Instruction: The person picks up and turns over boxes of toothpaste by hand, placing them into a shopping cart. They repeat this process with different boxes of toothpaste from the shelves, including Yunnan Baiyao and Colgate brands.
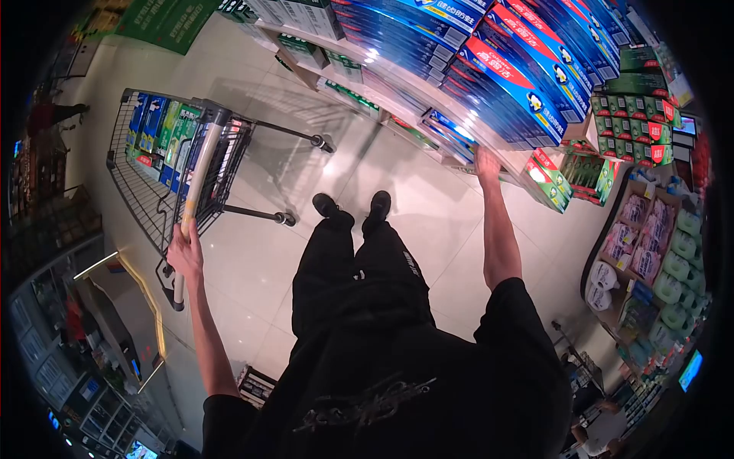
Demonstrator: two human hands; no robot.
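Note:
My left hand (185,249) is wrapped round the pale handle (200,172) of a shopping cart (131,183) on the left. Blue and green boxes (167,130) stand in the cart's basket. My right hand (486,164) touches the lower edge of a shelf display, beside blue boxes (451,134) on a lower shelf; its fingers are partly hidden, and I cannot make out whether they hold anything. Above that hand, red and blue toothpaste boxes (505,65) are stacked on the shelf.
Green and red boxes (547,180) hang at the display's corner. A bin of wrapped packs (646,237) is at the right. A counter with a lit edge (145,298) stands at the lower left. People (596,440) show at the lower right.

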